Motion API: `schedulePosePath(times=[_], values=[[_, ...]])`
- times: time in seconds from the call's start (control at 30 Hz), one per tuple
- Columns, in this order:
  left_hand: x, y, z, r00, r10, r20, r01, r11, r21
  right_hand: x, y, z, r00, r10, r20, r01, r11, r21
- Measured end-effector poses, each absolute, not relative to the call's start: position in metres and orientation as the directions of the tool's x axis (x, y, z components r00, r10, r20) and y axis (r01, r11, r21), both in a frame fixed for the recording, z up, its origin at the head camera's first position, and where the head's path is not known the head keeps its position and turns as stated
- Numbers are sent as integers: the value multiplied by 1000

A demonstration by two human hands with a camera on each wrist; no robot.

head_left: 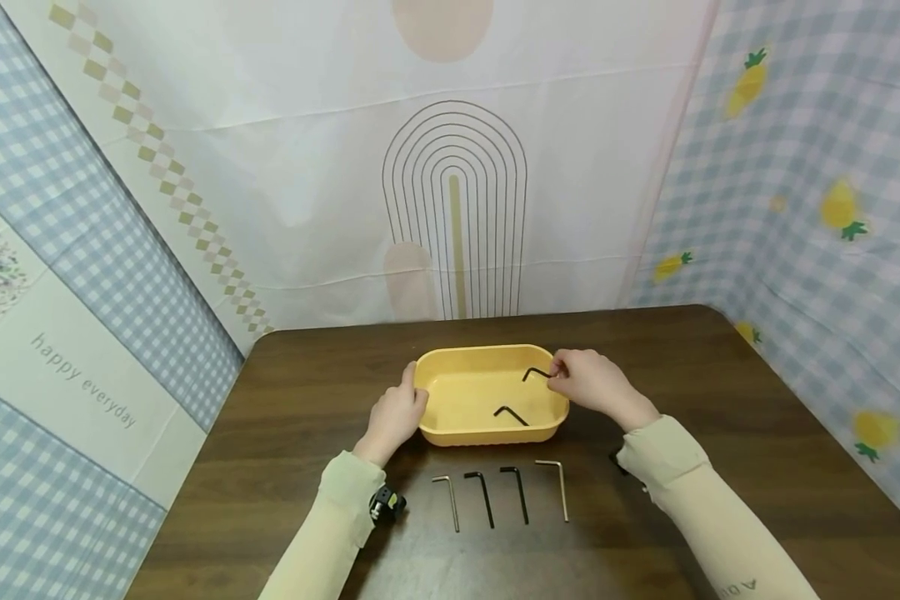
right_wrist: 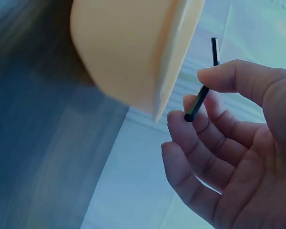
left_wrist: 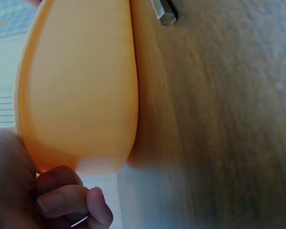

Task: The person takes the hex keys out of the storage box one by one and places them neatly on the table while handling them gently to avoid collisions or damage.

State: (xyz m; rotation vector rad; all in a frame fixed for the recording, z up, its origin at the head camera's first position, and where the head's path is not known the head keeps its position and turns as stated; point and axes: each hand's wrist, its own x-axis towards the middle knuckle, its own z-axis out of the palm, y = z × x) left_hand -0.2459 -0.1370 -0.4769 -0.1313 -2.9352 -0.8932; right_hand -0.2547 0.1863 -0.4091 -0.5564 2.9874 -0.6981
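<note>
A yellow oblong plastic bin [head_left: 468, 438] stands on the table, and my left hand [head_left: 396, 413] grips its left end. In the left wrist view, curled fingers lie against the end of the bin wall [left_wrist: 81, 86]. Between thumb and fingers my right hand [head_left: 594, 383] pinches a black hex key [head_left: 537, 371] over the bin's right end. The right wrist view shows this hex key [right_wrist: 196, 106] above the rim, apart from the bin. Another black hex key [head_left: 512, 414] lies inside, toward the front right.
In front of the bin lies a row of hex keys: a silver one [head_left: 452, 504] at left, two black ones, the first of them [head_left: 487, 501] beside it, and a silver one [head_left: 563, 493] at right. Patterned cloth [head_left: 330, 208] hangs behind the wooden table [head_left: 307, 392].
</note>
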Motion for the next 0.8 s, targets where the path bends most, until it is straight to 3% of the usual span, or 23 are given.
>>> schedulePosePath(times=[0.3, 0.8], values=[[-247, -138, -477, -993, 65, 101, 110, 828, 549, -232, 225, -409, -960, -276, 54, -274, 874, -401], [-247, -139, -476, -994, 64, 85, 100, 826, 555, -205, 251, -416, -969, -246, 12, -232, 892, -389]])
